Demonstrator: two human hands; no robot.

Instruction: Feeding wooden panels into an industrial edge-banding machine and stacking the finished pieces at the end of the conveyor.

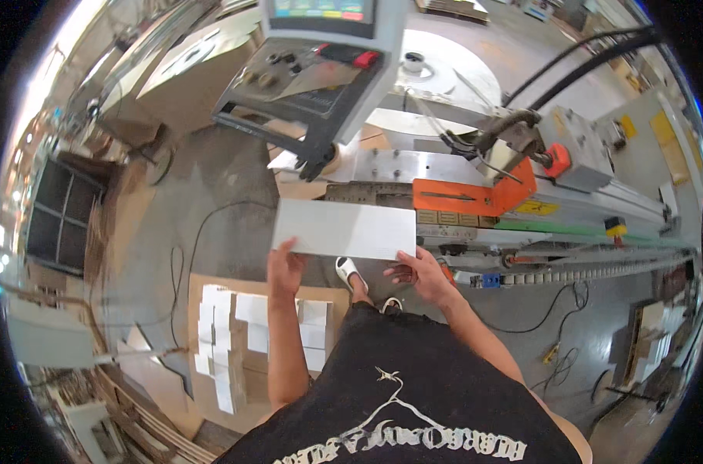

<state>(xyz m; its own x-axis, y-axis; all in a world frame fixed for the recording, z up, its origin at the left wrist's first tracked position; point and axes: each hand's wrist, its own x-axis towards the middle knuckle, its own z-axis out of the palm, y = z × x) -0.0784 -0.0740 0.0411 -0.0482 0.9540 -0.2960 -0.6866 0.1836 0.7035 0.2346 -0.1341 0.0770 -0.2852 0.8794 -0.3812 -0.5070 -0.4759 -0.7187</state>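
A long white rectangular piece, like a flat carton or board, is held level between my two hands at the near edge of a machine. My left hand grips its near left corner, thumb on top. At the near right corner, my right hand pinches it with the thumb above and the fingers partly beneath. The far right end of the piece lies against the machine's bed, by an orange metal guard. Whether it rests on the bed or only overlaps it, I cannot tell.
A control panel with a screen stands ahead. Rightward runs the machine's rail with a cable chain and a red knob. Stacked white pieces lie on a brown sheet at lower left. Black cables trail over the floor.
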